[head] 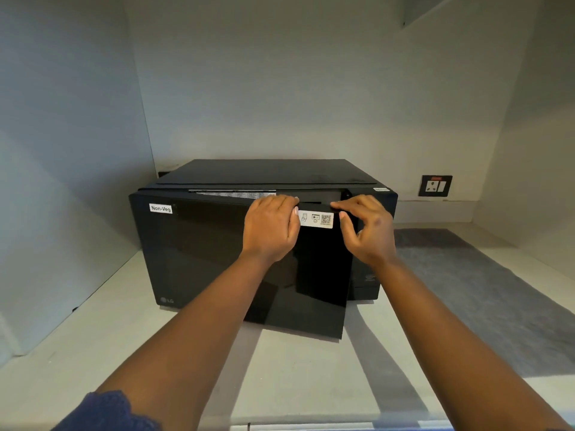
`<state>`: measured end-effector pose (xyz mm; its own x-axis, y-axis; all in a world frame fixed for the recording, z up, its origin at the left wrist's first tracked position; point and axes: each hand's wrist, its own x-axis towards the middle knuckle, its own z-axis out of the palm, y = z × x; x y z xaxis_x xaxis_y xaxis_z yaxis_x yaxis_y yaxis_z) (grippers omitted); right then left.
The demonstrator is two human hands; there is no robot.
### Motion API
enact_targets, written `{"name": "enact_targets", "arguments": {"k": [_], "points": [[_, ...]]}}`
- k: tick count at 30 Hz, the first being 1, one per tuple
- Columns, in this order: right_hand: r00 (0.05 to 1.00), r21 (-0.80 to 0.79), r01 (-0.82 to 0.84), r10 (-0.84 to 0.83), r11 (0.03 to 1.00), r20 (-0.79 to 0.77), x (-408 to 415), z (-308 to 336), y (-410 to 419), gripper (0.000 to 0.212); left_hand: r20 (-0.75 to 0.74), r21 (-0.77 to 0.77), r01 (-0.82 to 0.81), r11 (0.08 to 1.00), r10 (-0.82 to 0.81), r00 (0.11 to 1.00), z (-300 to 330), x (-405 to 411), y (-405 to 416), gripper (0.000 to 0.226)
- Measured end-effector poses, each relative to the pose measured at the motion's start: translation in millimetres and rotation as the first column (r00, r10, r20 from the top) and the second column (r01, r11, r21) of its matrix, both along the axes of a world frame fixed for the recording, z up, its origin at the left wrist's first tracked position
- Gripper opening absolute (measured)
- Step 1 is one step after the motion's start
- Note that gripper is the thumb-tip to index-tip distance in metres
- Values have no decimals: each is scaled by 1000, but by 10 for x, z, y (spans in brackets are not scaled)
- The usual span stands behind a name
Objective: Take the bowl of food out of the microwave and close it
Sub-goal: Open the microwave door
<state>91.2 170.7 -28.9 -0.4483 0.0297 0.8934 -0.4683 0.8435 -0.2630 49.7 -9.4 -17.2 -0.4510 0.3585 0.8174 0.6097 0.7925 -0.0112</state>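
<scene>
A black microwave [264, 172] stands on a pale shelf in a white alcove. Its glossy door [202, 250] is hinged on the left and stands slightly ajar, with the right edge swung out toward me. My left hand [270, 225] lies on the door's upper part, fingers curled over its top edge. My right hand [370, 231] is at the door's top right corner, with index finger and thumb pinching the edge. The inside of the microwave is hidden behind the door, and no bowl is in view.
A "Non-Veg" label [161, 208] and a white sticker [317, 218] are on the door. A wall socket [435, 185] sits on the back wall at right. A grey mat [482, 290] covers the shelf [124, 337] to the microwave's right. Side walls close in on both sides.
</scene>
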Motion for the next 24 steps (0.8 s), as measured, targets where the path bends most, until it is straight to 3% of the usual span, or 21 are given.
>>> {"name": "enact_targets", "arguments": {"k": [2, 5, 10, 14, 17, 24], "points": [[999, 16, -52, 52, 999, -15, 41, -27, 18, 33, 4, 40, -6, 999, 6, 1000, 75, 73, -13, 43], [989, -30, -145, 144, 989, -45, 113, -63, -5, 31, 137, 72, -60, 996, 49, 989, 248, 183, -62, 55], [941, -102, -328, 316, 939, -121, 335, -96, -168, 28, 320, 39, -208, 977, 185, 929, 509, 271, -187, 43], [852, -96, -517, 500, 851, -154, 561, -121, -365, 36, 516, -132, -336, 932, 354, 780, 601, 302, -318, 37], [769, -50, -630, 613, 775, -181, 700, -162, -572, 52, 589, -260, -379, 888, 456, 667, 612, 354, -421, 37], [595, 78, -789, 790, 609, -147, 819, -215, -1099, 59, 684, -412, -428, 804, 583, 438, 645, 458, -790, 53]]}}
